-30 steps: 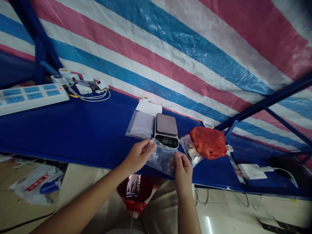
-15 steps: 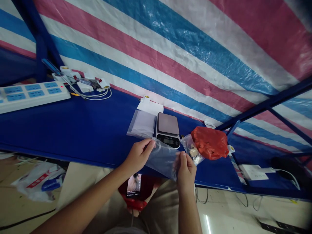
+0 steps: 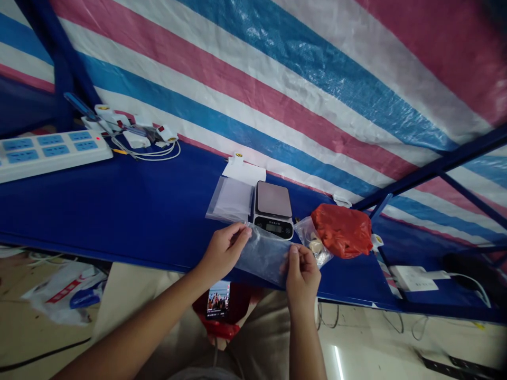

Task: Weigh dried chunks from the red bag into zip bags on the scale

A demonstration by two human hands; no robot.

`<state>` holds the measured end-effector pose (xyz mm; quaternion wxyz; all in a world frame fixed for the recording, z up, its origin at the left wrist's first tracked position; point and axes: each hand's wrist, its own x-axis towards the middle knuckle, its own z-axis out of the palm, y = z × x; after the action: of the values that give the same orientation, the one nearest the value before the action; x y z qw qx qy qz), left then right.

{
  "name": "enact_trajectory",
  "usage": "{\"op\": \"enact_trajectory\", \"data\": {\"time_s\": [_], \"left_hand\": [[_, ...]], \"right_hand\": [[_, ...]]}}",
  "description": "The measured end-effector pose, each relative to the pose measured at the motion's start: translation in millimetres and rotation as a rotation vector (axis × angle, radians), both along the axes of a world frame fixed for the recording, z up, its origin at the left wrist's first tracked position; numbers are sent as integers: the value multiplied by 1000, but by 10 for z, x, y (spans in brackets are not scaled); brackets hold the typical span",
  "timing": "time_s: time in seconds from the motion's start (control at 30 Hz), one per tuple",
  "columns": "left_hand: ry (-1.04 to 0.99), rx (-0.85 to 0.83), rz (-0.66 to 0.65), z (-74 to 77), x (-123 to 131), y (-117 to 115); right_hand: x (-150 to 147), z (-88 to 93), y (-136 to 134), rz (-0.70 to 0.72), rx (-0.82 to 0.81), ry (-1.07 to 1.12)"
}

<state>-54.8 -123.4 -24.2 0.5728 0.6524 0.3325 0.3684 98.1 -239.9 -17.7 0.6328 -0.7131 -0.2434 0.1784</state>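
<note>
A clear plastic bag (image 3: 263, 254) is stretched between my two hands just above the near edge of the blue table (image 3: 130, 206). My left hand (image 3: 222, 251) pinches its left end and my right hand (image 3: 303, 273) pinches its right end. Directly behind the bag sits a small digital scale (image 3: 272, 208) with a bare platform. To its right lie a small clear bag with pale pieces inside (image 3: 312, 244) and a red plastic bag (image 3: 343, 231).
A stack of clear bags (image 3: 230, 199) and white paper (image 3: 244, 172) lie left of the scale. A white power strip (image 3: 47, 154) and chargers with cables (image 3: 138, 138) sit at far left. A phone (image 3: 217, 300) rests on my lap. A striped tarp backs the table.
My hands have pulled the clear bag flatter and more taut; my right hand has shifted slightly right. Nothing on the table has moved.
</note>
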Motion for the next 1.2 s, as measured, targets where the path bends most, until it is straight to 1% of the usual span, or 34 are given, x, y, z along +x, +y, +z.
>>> {"op": "enact_trajectory", "data": {"time_s": [0.13,0.23,0.3,0.33,0.37,0.4,0.43,0.5,0.57,0.6,0.67,0.7,0.77,0.83,0.9,0.97,1.03,1.1,1.13,1.17,1.2], "left_hand": [[38,27,72,6,-37,18],[57,44,81,18,-85,27],[87,85,90,68,-140,105],[113,122,101,115,-173,187],[150,172,109,179,-205,304],[194,231,114,257,-233,457],[251,296,93,344,-252,644],[378,437,-15,517,-248,1084],[510,491,-155,639,-185,1540],[545,491,-218,669,-139,1745],[591,478,-291,671,-44,2073],[605,470,-302,652,-7,2192],[592,455,-304,613,33,2348],[567,447,-289,621,28,2428],[589,450,-268,720,-7,2459],[645,459,-232,913,-58,2450],[667,507,-165,1158,-110,2391],[619,665,-31,1373,-141,2273],[576,785,43,1438,-141,2193],[529,899,108,1462,-129,2101],[484,980,138,1437,-107,2000]], "right_hand": [[1,-14,16,-15,-3,-17],[9,-23,30,-20,19,-31],[19,-35,28,-1,53,-6],[27,-45,22,11,62,15],[37,-59,13,17,64,33],[49,-76,3,17,60,48],[61,-96,-8,12,54,59],[80,-134,-28,3,47,69],[88,-161,-43,10,45,62],[87,-167,-49,18,41,57],[81,-167,-58,28,36,58],[76,-163,-61,28,37,63],[70,-153,-68,22,44,71],[71,-148,-72,32,48,67],[79,-151,-74,53,44,60],[90,-159,-76,63,42,53],[97,-167,-77,65,45,47],[96,-171,-80,72,48,41],[93,-172,-81,74,48,37],[89,-171,-83,74,47,31],[85,-169,-85,72,46,24]]}}
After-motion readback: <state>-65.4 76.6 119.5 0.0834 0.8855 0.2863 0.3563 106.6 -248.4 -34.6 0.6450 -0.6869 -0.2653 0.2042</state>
